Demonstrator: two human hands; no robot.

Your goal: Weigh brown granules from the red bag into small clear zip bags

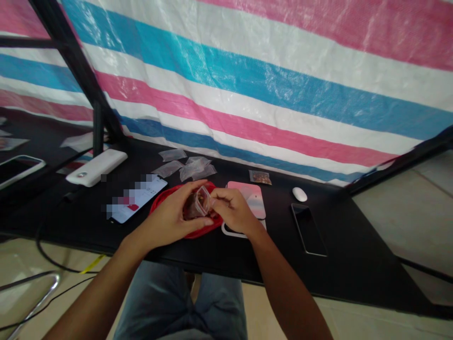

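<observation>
My left hand (166, 219) cups a small clear plastic bag (197, 204) holding brownish pieces, and my right hand (231, 211) pinches the bag's upper edge between thumb and fingers. Both hands hover over a red plastic dish (212, 228), which hides under them for the most part. Several flat, clear plastic bags (187, 167) lie beyond the dish. A similar small bag with brown contents (260, 177) rests further right.
On the black table (339, 236) lie a smartphone with a pixelated screen (136, 199), a white power bank (96, 167), a pink card-like pad (249, 198), a white mouse (299, 194) and a dark phone (308, 229). A striped tarpaulin (247, 80) hangs behind; a cable (53, 257) droops below the left edge.
</observation>
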